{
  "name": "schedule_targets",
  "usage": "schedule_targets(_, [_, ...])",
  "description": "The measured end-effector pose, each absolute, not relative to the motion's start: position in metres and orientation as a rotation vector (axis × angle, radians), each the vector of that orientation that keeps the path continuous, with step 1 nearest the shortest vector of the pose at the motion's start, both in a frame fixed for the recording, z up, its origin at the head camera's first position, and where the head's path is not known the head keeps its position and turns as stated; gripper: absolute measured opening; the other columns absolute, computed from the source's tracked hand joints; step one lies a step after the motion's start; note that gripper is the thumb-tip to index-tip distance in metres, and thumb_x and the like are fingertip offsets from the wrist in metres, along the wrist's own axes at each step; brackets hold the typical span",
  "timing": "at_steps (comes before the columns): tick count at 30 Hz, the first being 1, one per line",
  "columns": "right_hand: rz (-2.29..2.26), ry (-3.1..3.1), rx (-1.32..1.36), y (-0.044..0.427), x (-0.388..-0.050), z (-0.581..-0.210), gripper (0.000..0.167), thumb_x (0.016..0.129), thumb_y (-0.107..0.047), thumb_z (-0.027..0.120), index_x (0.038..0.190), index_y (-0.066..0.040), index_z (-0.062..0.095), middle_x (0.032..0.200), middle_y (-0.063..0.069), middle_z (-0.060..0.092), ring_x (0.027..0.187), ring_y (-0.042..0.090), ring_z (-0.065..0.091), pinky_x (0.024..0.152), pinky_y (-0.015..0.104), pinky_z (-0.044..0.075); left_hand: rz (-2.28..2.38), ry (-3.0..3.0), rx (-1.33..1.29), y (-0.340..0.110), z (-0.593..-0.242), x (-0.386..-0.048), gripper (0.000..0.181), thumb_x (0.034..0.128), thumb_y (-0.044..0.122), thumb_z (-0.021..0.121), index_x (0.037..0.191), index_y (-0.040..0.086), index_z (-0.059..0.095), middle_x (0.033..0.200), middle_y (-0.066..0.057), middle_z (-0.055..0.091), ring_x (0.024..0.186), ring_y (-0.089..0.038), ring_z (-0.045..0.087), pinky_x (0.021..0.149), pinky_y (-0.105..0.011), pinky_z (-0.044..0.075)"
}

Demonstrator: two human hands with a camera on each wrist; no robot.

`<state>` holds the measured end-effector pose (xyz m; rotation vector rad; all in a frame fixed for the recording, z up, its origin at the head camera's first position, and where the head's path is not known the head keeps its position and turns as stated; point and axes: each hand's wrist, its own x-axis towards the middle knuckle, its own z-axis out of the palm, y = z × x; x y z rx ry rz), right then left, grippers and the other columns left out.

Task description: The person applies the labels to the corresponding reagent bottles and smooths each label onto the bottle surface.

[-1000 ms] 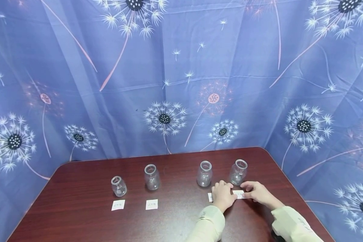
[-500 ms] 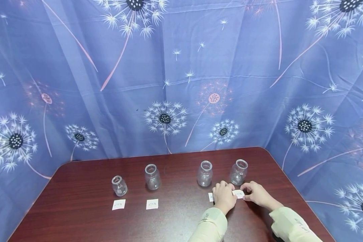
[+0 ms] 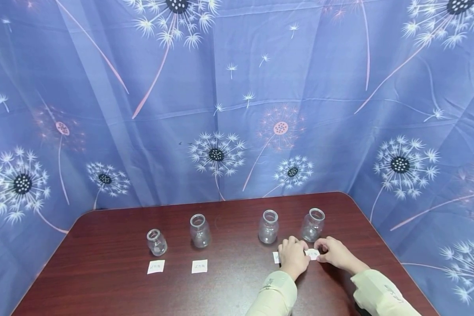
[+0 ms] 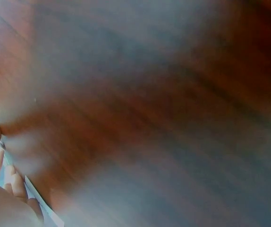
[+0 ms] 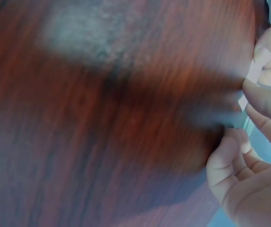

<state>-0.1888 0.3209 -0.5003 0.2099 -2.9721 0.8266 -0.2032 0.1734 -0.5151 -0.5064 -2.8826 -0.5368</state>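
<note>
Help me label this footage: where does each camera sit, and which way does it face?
Head: on the head, facing forward and down at the table and glass jars; left hand, right hand and sleeves show.
Left wrist: on that wrist, looking across the table; fingers show at the left edge.
Right wrist: on that wrist, looking across the table; fingers of both hands show at the right edge.
Shared by head and right wrist: the white card between the hands.
</note>
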Motion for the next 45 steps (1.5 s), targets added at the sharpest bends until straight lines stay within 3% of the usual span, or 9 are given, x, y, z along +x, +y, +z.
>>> schedule_targets(11, [0.8, -2.992, 0.233, 0.32, -0.191, -0.501, 0.026, 0.058, -0.001, 0.071, 0.072, -0.014, 0.054, 0.065, 0.0, 0.042, 0.061, 0.009, 0.036, 0.054, 0.023, 0.028, -0.52, -2.848, -0.552, 0.17, -0.512, -0.2, 0.016, 0.0637, 0.041, 0.069, 0.076, 0.034, 0.063, 0.084, 0.012, 0.052, 0.077, -0.008, 0.044, 0.063, -0.024, 0.029])
schedule_targets(19, [0.863, -2.969, 0.239, 0.319, -0.19, -0.502, 0.027, 0.061, 0.002, 0.065, 0.077, -0.012, 0.048, 0.058, -0.006, 0.043, 0.052, 0.003, 0.036, 0.049, 0.02, 0.03, -0.513, -2.844, -0.567, 0.168, -0.511, -0.199, 0.025, 0.0641, 0.041, 0.07, 0.086, 0.033, 0.061, 0.085, 0.012, 0.052, 0.079, -0.008, 0.045, 0.065, -0.024, 0.031])
schedule_targets(26, [1.245, -2.915, 0.234, 0.322, -0.184, -0.5, 0.017, 0.069, 0.008, 0.055, 0.077, -0.006, 0.048, 0.057, -0.001, 0.049, 0.044, 0.003, 0.042, 0.041, 0.021, 0.037, -0.49, -2.87, -0.648, 0.167, -0.51, -0.202, 0.021, 0.0655, 0.04, 0.068, 0.083, 0.032, 0.06, 0.083, 0.012, 0.055, 0.078, -0.008, 0.048, 0.064, -0.024, 0.032])
schedule_targets(31, [1.435, -2.827, 0.239, 0.325, -0.179, -0.495, 0.011, 0.072, 0.006, 0.056, 0.079, 0.0, 0.049, 0.06, 0.004, 0.054, 0.045, 0.004, 0.045, 0.043, 0.023, 0.041, -0.529, -2.821, -0.719, 0.166, -0.511, -0.203, 0.023, 0.0686, 0.038, 0.066, 0.089, 0.032, 0.058, 0.081, 0.013, 0.059, 0.075, -0.007, 0.052, 0.064, -0.023, 0.032])
schedule_targets(37, [1.539, -2.764, 0.109, 0.325, -0.174, -0.489, 0.01, 0.075, 0.003, 0.057, 0.081, 0.003, 0.049, 0.061, 0.005, 0.053, 0.045, 0.006, 0.047, 0.042, 0.022, 0.039, -0.726, -2.729, -0.707, 0.164, -0.508, -0.201, 0.029, 0.0718, 0.031, 0.064, 0.1, 0.027, 0.058, 0.081, 0.015, 0.063, 0.072, -0.004, 0.055, 0.064, -0.021, 0.033])
schedule_targets(45, [1.678, -2.584, -0.026, 0.322, -0.167, -0.483, 0.013, 0.077, 0.006, 0.056, 0.083, 0.01, 0.047, 0.058, 0.001, 0.054, 0.047, 0.006, 0.052, 0.045, 0.024, 0.044, -1.138, -2.604, -0.665, 0.164, -0.503, -0.197, 0.021, 0.0725, 0.022, 0.065, 0.093, 0.02, 0.061, 0.071, 0.015, 0.064, 0.061, 0.005, 0.052, 0.059, -0.012, 0.035])
